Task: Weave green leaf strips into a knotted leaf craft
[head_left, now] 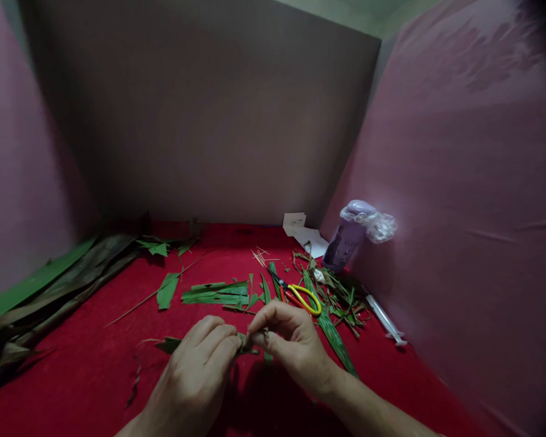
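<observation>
My left hand is closed low over the red cloth, its fingers wrapped round a small piece of brownish-green leaf. A green leaf tip shows to the left of that hand. Close beside it, my right hand pinches a dry, dark bit of the same leaf piece between thumb and forefinger. Much of the leaf is hidden by my fingers. Just beyond my right hand lie scissors with yellow and red handles. Cut green leaf strips lie beyond my left hand.
Long leaves, green and brown, lie at the left. Toothpicks are scattered near the back. At the right stand or lie a purple bottle with plastic wrap, leaf scraps, a syringe and white paper. Walls enclose three sides.
</observation>
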Motion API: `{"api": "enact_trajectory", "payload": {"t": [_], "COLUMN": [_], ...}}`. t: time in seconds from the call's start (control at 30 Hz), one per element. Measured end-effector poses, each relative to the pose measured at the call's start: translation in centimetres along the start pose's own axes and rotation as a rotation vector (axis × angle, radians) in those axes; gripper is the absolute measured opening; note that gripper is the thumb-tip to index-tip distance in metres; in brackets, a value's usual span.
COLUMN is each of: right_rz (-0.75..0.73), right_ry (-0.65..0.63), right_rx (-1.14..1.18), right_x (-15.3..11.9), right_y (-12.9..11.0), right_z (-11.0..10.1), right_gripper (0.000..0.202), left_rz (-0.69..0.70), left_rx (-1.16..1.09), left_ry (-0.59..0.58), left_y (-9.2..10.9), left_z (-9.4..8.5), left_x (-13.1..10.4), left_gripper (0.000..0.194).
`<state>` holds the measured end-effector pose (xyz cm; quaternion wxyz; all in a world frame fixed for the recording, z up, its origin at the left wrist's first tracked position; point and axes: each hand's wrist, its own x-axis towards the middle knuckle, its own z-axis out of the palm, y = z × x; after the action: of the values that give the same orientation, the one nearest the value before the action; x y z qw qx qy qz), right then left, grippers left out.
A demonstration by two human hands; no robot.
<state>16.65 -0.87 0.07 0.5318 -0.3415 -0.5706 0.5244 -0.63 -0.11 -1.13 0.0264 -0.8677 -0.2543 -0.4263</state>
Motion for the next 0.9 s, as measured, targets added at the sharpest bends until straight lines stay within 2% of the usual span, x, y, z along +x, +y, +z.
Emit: {"api": "enact_trajectory", "payload": {"t": [0.1, 0.23, 0.37, 0.47, 0.63, 0.77, 0.9], "right_rz": [-0.093, -0.255, -0.373, -0.304, -0.145, -0.125, -0.115], "right_ry": [-0.011, -0.084, -0.096, -0.079, 0.022, 0.056, 0.038], "right_rx": [-0.154, -0.317, -0.426, -0.388, -0.285, -0.253, -0.257], "right_x": [-0.2, -0.4, -0.4, -0.3, -0.1, -0.1, -0.2], "right_y": [-0.2, -0.9, -1.3, -1.0, -0.3, -0.1, 0.0], "right_z": [0.0, -0.2, -0.2, -0.3, -0.3, -0.3, -0.1], "right_gripper": [0.004, 0.011, 0.014, 0.014, 0.007, 0.006, 0.007], "left_rz": [0.000, -0.013, -0.091, -0.186, -0.380, -0.380, -0.305], "left_rx": [-0.015, -0.040, -0.177, -0.328, -0.507, -0.470, -0.332], "left_ry": [-0.011, -0.082, -0.106, -0.131, -0.148, -0.115, -0.096], "left_y": [0.0, 0.0, 0.0, -0.1, -0.2, -0.5, -0.7], "left_z": [0.0, -0.3, -0.6, -0.6, -0.5, -0.7, -1.0], "left_x": [0.2, 0.5, 0.6, 0.5, 0.5, 0.6, 0.6], "left_gripper": [0.020, 0.031, 0.029, 0.024, 0.019, 0.020, 0.021]}}
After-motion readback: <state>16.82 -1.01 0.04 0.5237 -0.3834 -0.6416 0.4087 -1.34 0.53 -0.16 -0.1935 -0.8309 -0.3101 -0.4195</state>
